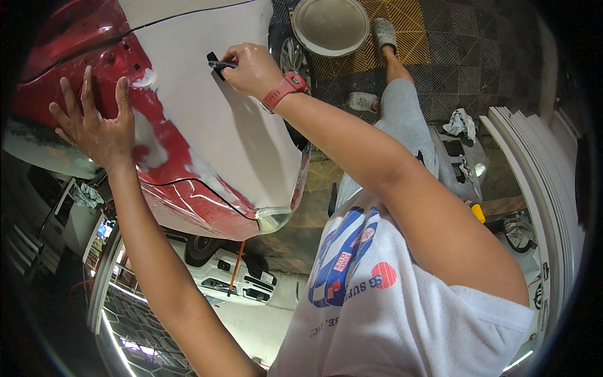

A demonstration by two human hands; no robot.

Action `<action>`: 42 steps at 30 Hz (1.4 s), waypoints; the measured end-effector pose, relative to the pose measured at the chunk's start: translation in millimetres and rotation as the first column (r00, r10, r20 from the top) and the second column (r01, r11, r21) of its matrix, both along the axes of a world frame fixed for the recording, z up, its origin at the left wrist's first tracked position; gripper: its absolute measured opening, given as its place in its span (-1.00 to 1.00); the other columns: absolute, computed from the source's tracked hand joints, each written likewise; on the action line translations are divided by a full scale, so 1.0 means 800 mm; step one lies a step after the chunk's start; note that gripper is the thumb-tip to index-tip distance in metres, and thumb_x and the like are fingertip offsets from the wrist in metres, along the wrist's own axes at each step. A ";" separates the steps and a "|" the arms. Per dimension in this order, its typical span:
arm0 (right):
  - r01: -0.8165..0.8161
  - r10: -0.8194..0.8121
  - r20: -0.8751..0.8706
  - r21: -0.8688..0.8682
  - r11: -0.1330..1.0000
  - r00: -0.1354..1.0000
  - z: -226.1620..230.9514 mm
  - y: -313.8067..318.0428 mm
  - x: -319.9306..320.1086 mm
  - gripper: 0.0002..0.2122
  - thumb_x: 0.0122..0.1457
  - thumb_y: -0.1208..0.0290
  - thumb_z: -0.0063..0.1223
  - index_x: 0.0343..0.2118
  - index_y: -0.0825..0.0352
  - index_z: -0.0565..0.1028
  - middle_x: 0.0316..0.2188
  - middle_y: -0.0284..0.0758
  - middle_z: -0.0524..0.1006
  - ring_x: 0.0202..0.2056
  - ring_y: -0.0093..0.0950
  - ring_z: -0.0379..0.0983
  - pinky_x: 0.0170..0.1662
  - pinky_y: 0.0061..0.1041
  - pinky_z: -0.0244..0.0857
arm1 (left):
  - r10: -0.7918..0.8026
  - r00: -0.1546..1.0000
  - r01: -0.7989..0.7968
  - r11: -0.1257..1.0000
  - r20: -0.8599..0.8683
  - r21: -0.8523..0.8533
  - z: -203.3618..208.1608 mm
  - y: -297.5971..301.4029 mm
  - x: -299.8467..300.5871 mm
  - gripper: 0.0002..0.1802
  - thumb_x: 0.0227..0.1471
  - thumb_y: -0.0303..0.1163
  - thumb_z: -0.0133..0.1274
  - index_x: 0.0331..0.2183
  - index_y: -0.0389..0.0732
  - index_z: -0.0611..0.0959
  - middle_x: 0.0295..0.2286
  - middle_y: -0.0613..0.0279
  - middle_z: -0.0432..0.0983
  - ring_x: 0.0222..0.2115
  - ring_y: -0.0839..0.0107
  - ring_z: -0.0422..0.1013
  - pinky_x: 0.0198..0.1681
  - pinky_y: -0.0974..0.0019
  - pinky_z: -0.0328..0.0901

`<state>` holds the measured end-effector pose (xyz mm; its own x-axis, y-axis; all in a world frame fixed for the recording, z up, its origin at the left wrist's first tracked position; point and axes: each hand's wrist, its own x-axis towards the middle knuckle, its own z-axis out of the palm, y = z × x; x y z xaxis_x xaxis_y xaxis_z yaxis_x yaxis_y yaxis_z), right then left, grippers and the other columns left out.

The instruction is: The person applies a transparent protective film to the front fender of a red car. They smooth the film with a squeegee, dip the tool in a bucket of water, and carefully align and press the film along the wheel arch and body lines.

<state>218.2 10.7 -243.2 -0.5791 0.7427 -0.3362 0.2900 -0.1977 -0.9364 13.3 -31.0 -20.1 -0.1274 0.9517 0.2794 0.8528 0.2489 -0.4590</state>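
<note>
A car body fills the upper left, with glossy red paint (113, 60) beside a broad matte pale-grey panel (201, 38). White patches show along the border between the two. My left hand (97, 122) rests on the red area, fingers spread, holding nothing. In my right hand (251, 70) is a small flat black tool (217, 66), pinched between thumb and fingers and held at the pale panel; its exact kind is hard to make out. Pale dust marks my right fingers. A clear lamp (274, 220) sits at the car's corner, below both hands.
A round pale basin (330, 25) stands past the car's wheel (293, 58). My feet, in light clogs (384, 38), are on the patterned tile floor (452, 81). Crumpled paper (460, 124) lies on a grey car part. Long white panels (534, 169) line the right; a white vehicle (232, 276) shows below.
</note>
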 end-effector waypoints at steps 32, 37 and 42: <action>-0.331 0.314 -0.119 -0.182 0.926 0.942 0.000 0.033 -0.036 -0.73 0.33 0.37 -0.02 -0.17 0.52 0.57 -0.48 -0.09 0.57 -0.46 -0.30 0.51 -0.26 -0.30 0.40 | 0.073 0.993 -0.069 0.997 0.092 -0.044 0.005 0.002 0.004 -0.25 -0.01 0.35 0.31 0.22 0.52 0.58 0.40 0.48 0.22 0.46 -0.12 -0.09 0.43 -0.44 -0.16; -0.352 -0.017 -0.418 -0.786 0.507 0.908 -0.002 0.031 -0.021 -0.80 0.41 0.41 -0.03 -0.24 0.45 0.54 -0.50 -0.33 0.54 -0.53 -0.55 0.39 -0.41 -0.49 0.27 | 0.074 0.991 -0.070 0.997 0.108 -0.034 0.006 -0.001 0.003 -0.27 0.01 0.36 0.29 0.21 0.48 0.61 0.39 0.43 0.25 0.47 -0.08 -0.10 0.43 -0.42 -0.15; -0.288 0.056 -0.311 -0.776 0.561 0.949 -0.005 0.034 -0.032 -0.79 0.35 0.42 0.02 -0.41 0.44 0.49 -0.56 -0.32 0.54 -0.51 -0.55 0.46 -0.39 -0.41 0.34 | 0.090 0.990 -0.085 0.995 0.110 -0.051 0.007 0.007 0.004 -0.29 0.03 0.32 0.30 0.19 0.38 0.64 0.41 0.38 0.23 0.48 -0.02 -0.11 0.48 -0.26 -0.22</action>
